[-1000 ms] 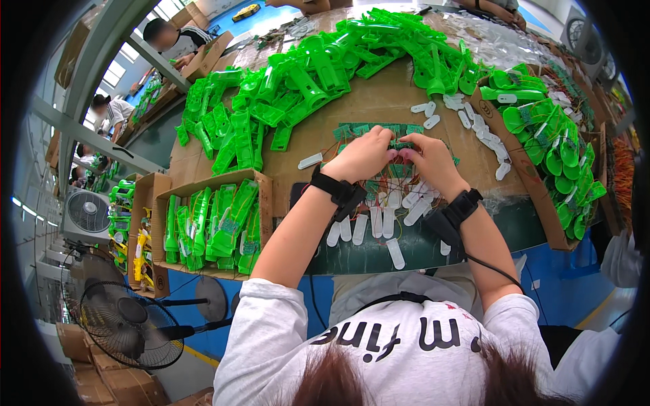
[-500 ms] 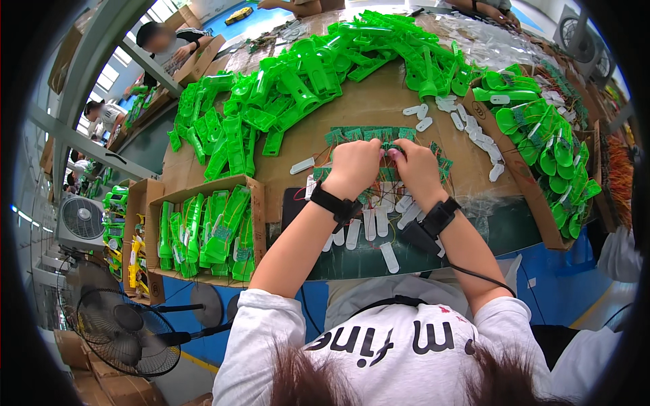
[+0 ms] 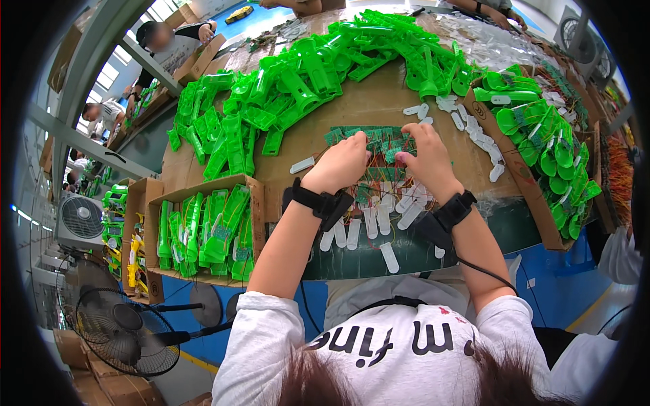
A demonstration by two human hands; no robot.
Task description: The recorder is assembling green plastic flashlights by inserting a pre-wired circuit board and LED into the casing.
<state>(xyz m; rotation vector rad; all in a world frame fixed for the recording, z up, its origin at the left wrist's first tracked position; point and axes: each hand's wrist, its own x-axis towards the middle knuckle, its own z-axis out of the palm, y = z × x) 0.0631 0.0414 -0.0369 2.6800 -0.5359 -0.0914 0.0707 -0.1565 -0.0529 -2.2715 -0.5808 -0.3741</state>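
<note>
My left hand [image 3: 341, 163] is curled, its fingertips at the left side of a cluster of small green circuit boards [image 3: 396, 146]. Whatever it pinches, if anything, is hidden behind the fingers. My right hand [image 3: 432, 160] hovers at the right side of these boards, thumb and fingers apart, with nothing seen between them. Thin red and dark wires trail from the boards toward me. Several white oblong plastic pieces [image 3: 383, 220] lie below my hands at the table edge, wired to the boards. Another white piece [image 3: 302, 165] lies left of my left hand.
Green plastic shells [image 3: 298, 81] are heaped across the far side. A cardboard box [image 3: 257, 223] of wired green shells stands at left; another cardboard tray [image 3: 518, 179] holds more at right. Loose white pieces [image 3: 482, 141] line that tray. A fan [image 3: 128, 331] stands lower left. Other people work beyond.
My hands have moved apart from their meeting point over the boards, left hand leftward and right hand rightward. My right fingers have spread. A co-worker at the far left has raised their arm.
</note>
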